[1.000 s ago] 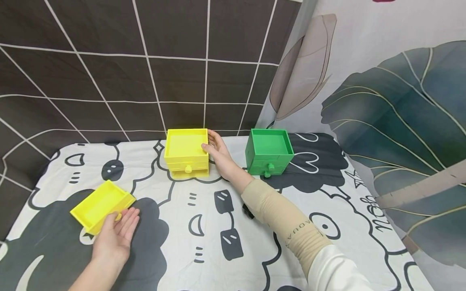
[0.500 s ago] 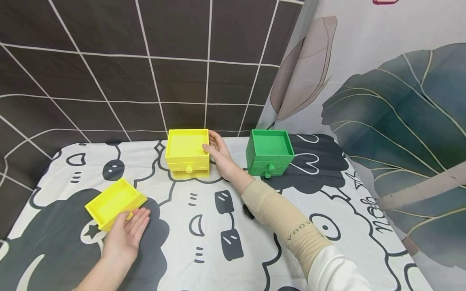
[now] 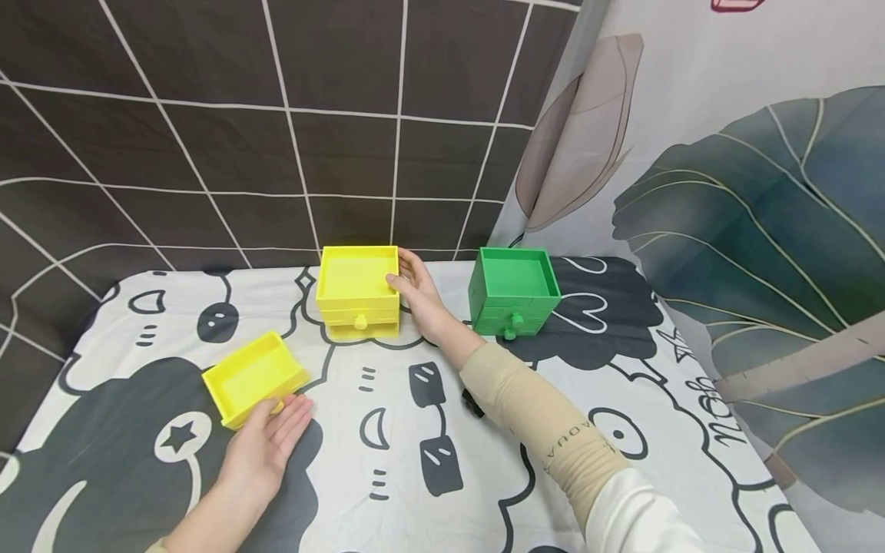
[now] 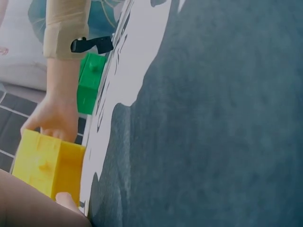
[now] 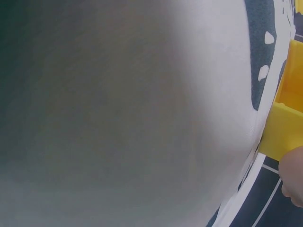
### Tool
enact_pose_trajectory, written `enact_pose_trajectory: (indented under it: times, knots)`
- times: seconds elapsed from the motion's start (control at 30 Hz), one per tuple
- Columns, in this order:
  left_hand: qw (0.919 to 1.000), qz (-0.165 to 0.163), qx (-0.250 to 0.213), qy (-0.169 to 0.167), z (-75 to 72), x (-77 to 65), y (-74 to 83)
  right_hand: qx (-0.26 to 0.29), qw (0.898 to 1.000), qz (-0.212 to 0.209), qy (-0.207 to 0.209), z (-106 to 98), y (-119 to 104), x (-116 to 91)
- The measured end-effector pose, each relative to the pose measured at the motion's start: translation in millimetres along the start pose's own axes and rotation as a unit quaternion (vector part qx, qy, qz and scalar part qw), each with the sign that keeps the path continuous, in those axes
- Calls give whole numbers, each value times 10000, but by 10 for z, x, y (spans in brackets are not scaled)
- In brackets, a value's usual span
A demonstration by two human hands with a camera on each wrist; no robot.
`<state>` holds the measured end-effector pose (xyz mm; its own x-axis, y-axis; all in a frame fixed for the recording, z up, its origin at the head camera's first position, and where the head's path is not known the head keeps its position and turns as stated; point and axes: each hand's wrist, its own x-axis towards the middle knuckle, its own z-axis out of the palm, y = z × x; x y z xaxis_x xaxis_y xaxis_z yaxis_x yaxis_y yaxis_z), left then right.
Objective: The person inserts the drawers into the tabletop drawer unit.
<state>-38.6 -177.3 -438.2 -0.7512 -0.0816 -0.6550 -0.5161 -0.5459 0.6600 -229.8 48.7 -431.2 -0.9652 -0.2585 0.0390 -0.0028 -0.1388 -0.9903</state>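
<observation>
My left hand (image 3: 266,445) pinches the small knob at the front of a yellow drawer (image 3: 252,376), an open-topped box turned at an angle over the dark print on the cloth. Right of it stands a small yellow drawer cabinet (image 3: 358,288) with a tray-like top, one knobbed front in place and an open slot below. My right hand (image 3: 422,296) grips this cabinet's right side, thumb on the top rim and fingers behind. In the right wrist view, part of the yellow cabinet (image 5: 279,132) shows beside the right fingers (image 5: 294,172).
A matching green drawer cabinet (image 3: 515,292), with two knobs on its front, stands right of the yellow one. The cartoon-printed cloth (image 3: 373,461) covers the surface. A dark gridded backdrop (image 3: 332,153) rises behind, with a leaf-print curtain (image 3: 754,230) at the right.
My left hand has carried the yellow drawer rightward and slightly up in the view, closer to the yellow cabinet. My right hand keeps its grip on the cabinet.
</observation>
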Motion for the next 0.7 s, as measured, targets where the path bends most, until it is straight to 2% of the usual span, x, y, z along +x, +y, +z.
enact_pose_trajectory:
  times: [0.3, 0.7]
  knots:
    - [9992, -156, 300, -233, 52, 16, -45, 11, 10000, 0, 17, -2, 2, 3]
    - [9963, -193, 564, -626, 162, 24, -83, -30, 10000, 8, 1, -1, -6, -2]
